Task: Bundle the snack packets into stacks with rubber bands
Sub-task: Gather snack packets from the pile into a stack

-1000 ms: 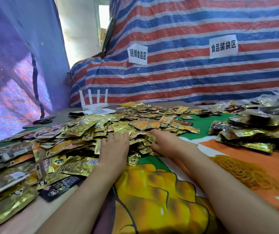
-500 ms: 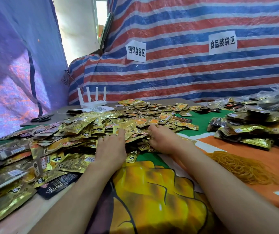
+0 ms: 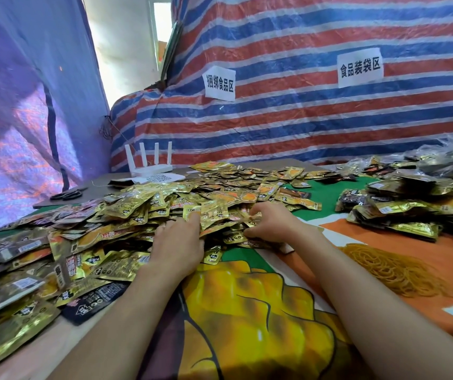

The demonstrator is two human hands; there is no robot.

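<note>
A wide heap of gold snack packets (image 3: 126, 212) covers the left and middle of the table. At its near edge, my left hand (image 3: 177, 242) digs in with fingers curled among the packets and fingertips hidden. My right hand (image 3: 272, 223) faces it a short way to the right, with fingers and thumb curled round the other side of the same small bunch of packets (image 3: 214, 215), which stands up between the two hands. A pile of yellow rubber bands (image 3: 392, 270) lies on the orange cloth to the right of my right forearm.
Stacked packets (image 3: 400, 212) lie at the right. A white router (image 3: 148, 165) and black scissors (image 3: 67, 193) sit behind the heap at the far left. A striped tarp wall with paper labels (image 3: 219, 83) closes off the back. The printed tablecloth (image 3: 247, 311) shows under my arms.
Both hands have pushed deeper into the heap and drawn closer together. A few gold packets have risen on edge between them.
</note>
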